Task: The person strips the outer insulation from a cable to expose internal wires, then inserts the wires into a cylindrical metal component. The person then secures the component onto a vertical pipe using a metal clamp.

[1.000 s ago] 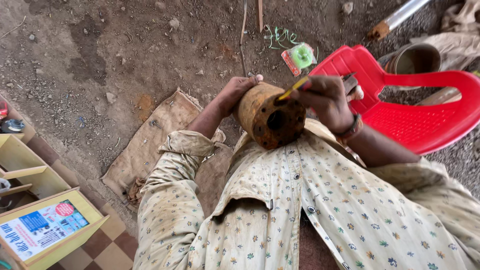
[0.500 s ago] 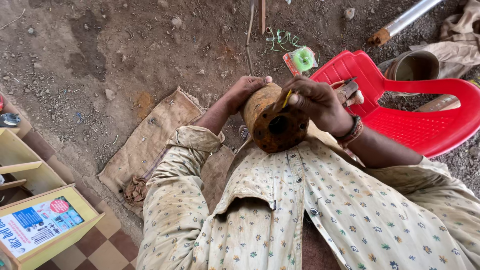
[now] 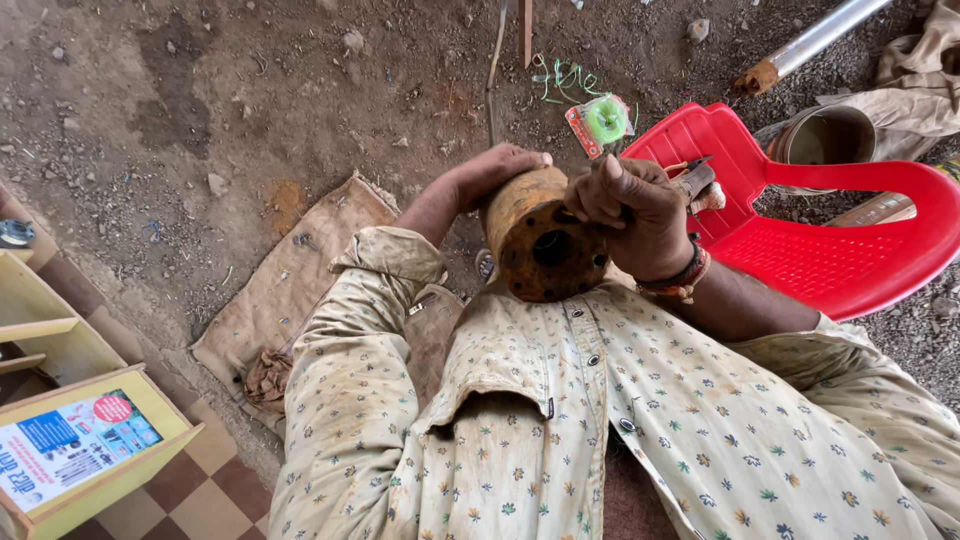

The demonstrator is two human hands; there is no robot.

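Note:
My left hand (image 3: 490,175) grips the far side of a rusty brown metal cylinder with a flanged, bolt-holed end (image 3: 545,245), held up against my chest. My right hand (image 3: 635,210) lies closed over the flange's upper right edge and holds a thin yellow-handled tool (image 3: 690,165) whose tip sticks out to the right. Both sleeves are cream with small flowers.
A red plastic chair (image 3: 830,240) lies just right of my hands. A burlap sack (image 3: 290,290) is spread on the dirt at left. A green thread spool (image 3: 603,120), a metal pipe (image 3: 810,40), a round tin (image 3: 825,135) and yellow shelves (image 3: 70,400) surround me.
My right hand has slid down over the flange's edge, and the yellow tool now points right instead of across the face. The view has shifted slightly.

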